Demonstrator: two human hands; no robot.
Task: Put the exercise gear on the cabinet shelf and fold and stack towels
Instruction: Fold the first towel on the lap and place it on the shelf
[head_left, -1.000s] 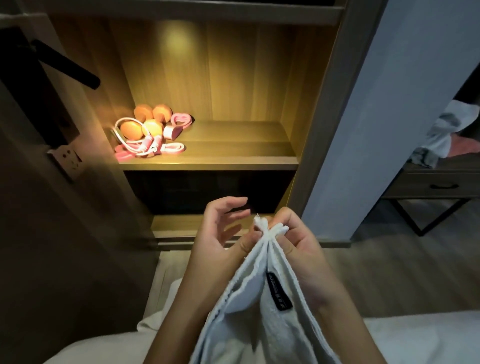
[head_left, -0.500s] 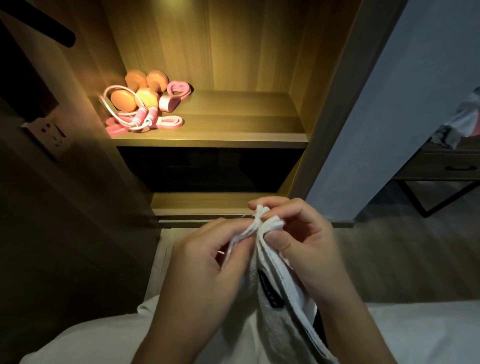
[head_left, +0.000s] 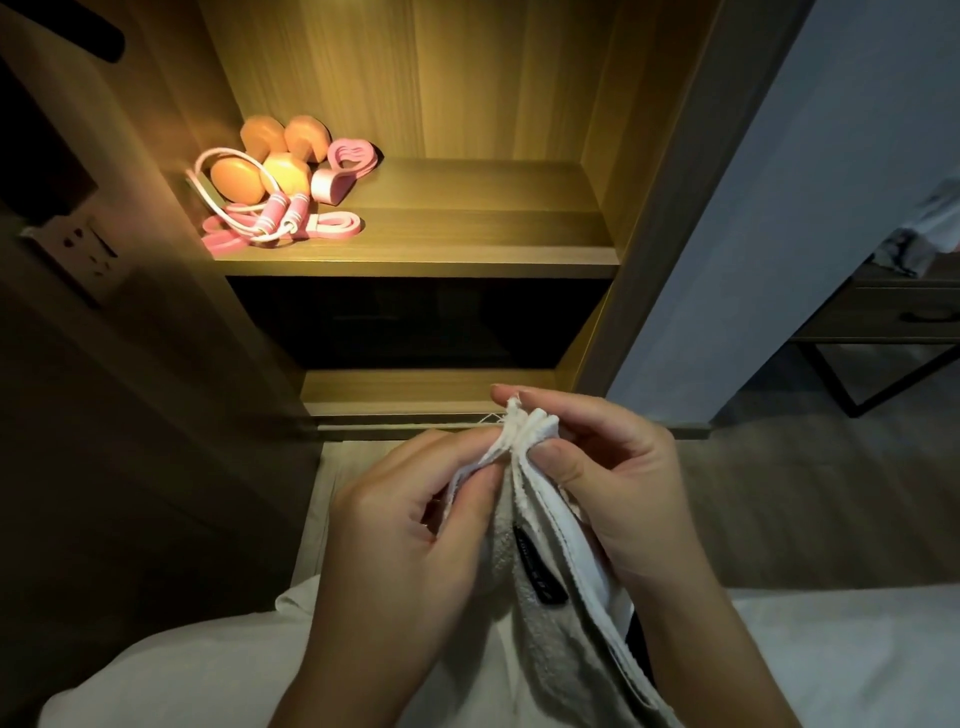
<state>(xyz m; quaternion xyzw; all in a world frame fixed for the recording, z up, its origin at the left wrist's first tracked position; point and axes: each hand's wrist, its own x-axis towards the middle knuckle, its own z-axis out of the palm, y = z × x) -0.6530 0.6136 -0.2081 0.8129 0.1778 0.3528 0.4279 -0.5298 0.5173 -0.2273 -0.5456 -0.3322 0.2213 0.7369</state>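
A white towel (head_left: 550, 587) with a small black label hangs doubled in front of me. My right hand (head_left: 608, 483) pinches its bunched top corners between thumb and fingers. My left hand (head_left: 410, 525) pinches a layer of the same top edge just to the left. On the lit cabinet shelf (head_left: 467, 254) lie the orange dumbbells (head_left: 265, 161), a pink skipping rope (head_left: 275, 218), a pink band (head_left: 327, 228) and a pink loop exerciser (head_left: 345, 163), all grouped at the shelf's left end.
White bedding (head_left: 831, 660) fills the foreground below my arms. A dark lower compartment (head_left: 415, 322) opens under the shelf. A wall socket (head_left: 83, 249) sits on the left panel. A side table (head_left: 893, 322) with clothes on it stands at the right, above wooden floor.
My left hand went from spread fingers to pinching the towel's top edge. Both hands and the towel sit lower in view, and the camera has tilted and come closer to the shelf.
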